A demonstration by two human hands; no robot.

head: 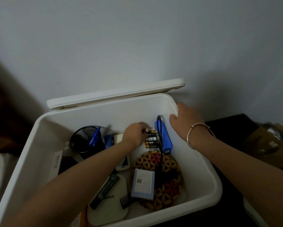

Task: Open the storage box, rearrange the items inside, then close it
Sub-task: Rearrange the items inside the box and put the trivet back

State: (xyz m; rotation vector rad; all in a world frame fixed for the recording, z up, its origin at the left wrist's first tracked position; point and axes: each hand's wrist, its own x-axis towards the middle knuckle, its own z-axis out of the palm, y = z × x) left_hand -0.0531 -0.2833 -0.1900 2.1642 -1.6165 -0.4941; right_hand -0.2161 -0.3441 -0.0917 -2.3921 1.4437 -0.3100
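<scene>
The left hand's (134,134) fingers (142,126) pinch the farthest of about five batteries (152,143), which lie in a row touching one blue power bank (163,136). The right hand (186,118) grips the storage box (44,145) at its far right rim (thumb inside, fingers hidden over the edge). The lid (114,94) is raised against the wall. Open room remains only along the right wall; one mesh cup (83,140), one patterned mat (167,182) and one carton (143,184) fill the rest.

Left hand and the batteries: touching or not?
Touching. Head view: the left hand pinches the end of the top battery in the row beside the blue power bank; no gap shows between them.
</scene>
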